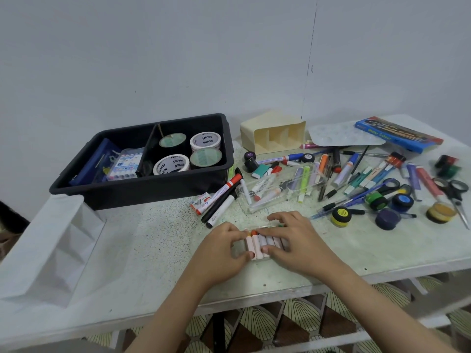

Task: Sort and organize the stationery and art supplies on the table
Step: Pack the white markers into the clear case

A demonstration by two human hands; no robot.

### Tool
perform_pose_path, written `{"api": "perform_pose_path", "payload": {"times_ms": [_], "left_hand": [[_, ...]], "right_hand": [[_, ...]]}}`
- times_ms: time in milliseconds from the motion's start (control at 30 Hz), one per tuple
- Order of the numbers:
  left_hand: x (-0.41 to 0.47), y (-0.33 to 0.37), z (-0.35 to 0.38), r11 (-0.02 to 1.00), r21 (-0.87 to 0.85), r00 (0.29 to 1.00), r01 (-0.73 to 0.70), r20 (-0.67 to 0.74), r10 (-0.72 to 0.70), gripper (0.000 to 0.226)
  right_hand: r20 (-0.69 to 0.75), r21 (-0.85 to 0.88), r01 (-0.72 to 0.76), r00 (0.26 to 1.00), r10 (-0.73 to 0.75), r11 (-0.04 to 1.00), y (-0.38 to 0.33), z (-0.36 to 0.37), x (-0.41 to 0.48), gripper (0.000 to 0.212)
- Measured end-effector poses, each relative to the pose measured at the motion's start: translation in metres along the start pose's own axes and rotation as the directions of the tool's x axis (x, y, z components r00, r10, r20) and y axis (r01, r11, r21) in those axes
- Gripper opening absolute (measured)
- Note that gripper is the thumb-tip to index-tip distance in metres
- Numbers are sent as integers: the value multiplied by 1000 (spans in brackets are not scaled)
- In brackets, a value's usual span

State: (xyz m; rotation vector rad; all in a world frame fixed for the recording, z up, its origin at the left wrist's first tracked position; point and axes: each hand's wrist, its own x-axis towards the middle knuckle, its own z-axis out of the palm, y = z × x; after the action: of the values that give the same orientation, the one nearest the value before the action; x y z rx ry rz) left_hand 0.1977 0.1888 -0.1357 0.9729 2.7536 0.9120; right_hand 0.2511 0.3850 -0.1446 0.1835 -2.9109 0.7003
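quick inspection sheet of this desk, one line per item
surface: pale speckled table, crowded on its right side.
job's things: row of crayons near the front edge; black bin holds tape rolls and a marker pack; cream organiser behind, compartments facing forward.
clutter: loose pens, markers, paint pots, scissors, watercolour box, clear case.
hands: left hand and right hand both grip the crayons.
cables: nothing seen on the table; thin dark line on the wall, cannot tell what.
surroundings: plain wall, patterned floor, white tray at left.
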Motion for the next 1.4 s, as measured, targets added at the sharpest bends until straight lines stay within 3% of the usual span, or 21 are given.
{"api": "perform_pose_path", "payload": {"times_ms": [100, 233, 433, 633, 767, 967, 1200, 1400], "left_hand": [[2, 2, -3, 998, 67, 1000, -11, 25, 9, 46], [5, 0, -5, 1000, -9, 999, 17, 27, -17, 45], [-5, -6, 1, 994, -104, 994, 12, -110, -24, 42], [-3, -7, 3, 998, -62, 994, 27, -104, -33, 36], [2, -6, 0, 998, -19, 997, 58, -53, -59, 35], [15, 7, 2, 992, -120, 990, 39, -132, -55, 13], [62, 25, 8, 995, -10, 981, -98, -171, 95, 39], [110, 31, 18, 989, 145, 999, 33, 30, -37, 71]], "right_hand": [[4, -4, -3, 1000, 3, 1000, 2, 1, 1, 62], [23, -2, 15, 1000, -15, 1000, 3, -1, -1, 60], [-49, 71, 19, 999, -15, 997, 9, -4, -6, 44], [-80, 31, -2, 997, 4, 1000, 15, -4, -11, 52], [-67, 18, -13, 998, 15, 1000, 16, -6, -10, 44], [-52, 77, 8, 999, -4, 997, 19, -12, -14, 51], [-143, 150, 10, 990, 12, 989, 44, -45, -1, 28], [-141, 31, -25, 990, 29, 999, 80, -80, 28, 29]]}}
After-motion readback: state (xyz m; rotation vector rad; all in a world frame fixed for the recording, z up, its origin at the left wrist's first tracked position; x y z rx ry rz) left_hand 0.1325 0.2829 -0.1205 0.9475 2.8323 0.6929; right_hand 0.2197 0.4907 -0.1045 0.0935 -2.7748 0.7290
